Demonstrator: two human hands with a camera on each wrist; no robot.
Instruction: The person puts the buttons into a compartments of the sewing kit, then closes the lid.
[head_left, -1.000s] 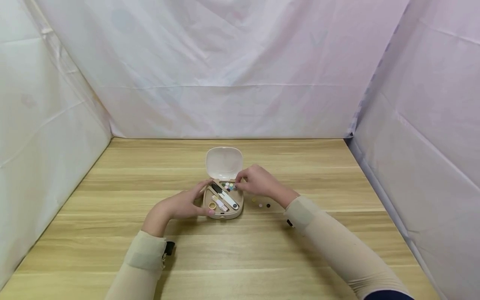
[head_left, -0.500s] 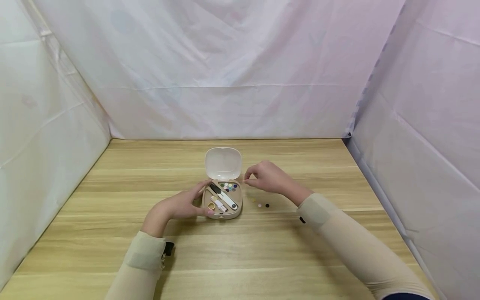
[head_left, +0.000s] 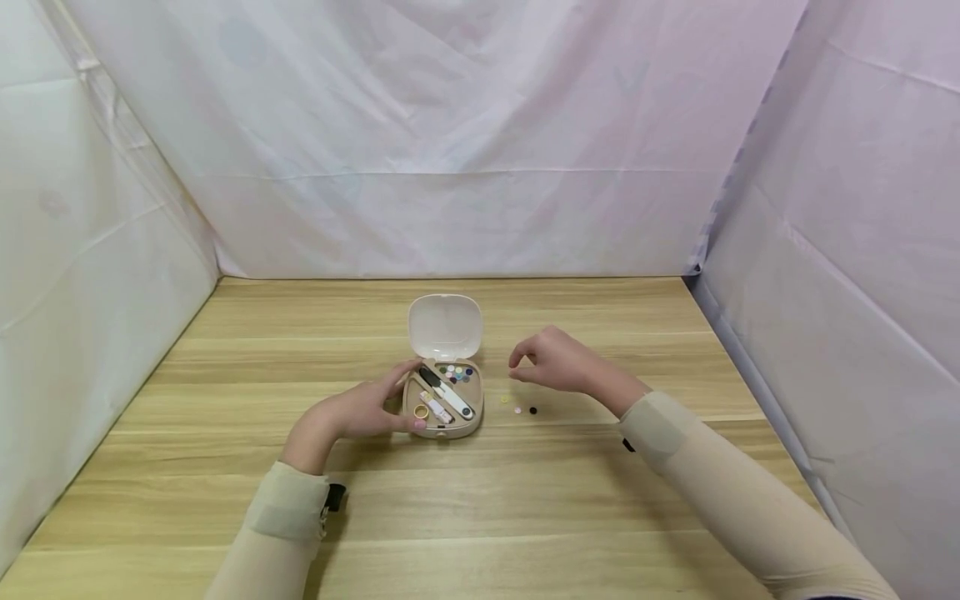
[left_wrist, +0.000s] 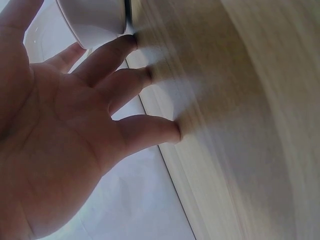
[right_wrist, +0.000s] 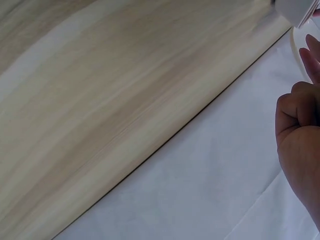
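Note:
A small beige sewing case point(head_left: 465, 432) stands on the wooden table with its lid point(head_left: 446, 325) raised. Inside lie white-handled scissors point(head_left: 453, 402), a gold ring like a thimble point(head_left: 422, 412), a pale strip-like piece point(head_left: 437, 408) and several coloured buttons point(head_left: 456, 374). My left hand point(head_left: 358, 410) holds the case's left side between thumb and index finger; its other fingers point(left_wrist: 150, 131) spread down to the table. My right hand point(head_left: 557, 362) hovers right of the case, thumb and index tips slightly apart, nothing visible between them. Its remaining fingers point(right_wrist: 297, 107) are bent.
Three loose buttons lie right of the case: a yellow button point(head_left: 504, 400), a pale pink button point(head_left: 517, 410) and a black button point(head_left: 533, 410). White cloth point(head_left: 465, 217) hangs behind the table and along both sides.
My right hand has left the button compartment and moved right, above the loose buttons. A dark blue button now shows in the compartment where the fingers were. My left hand stays at the case.

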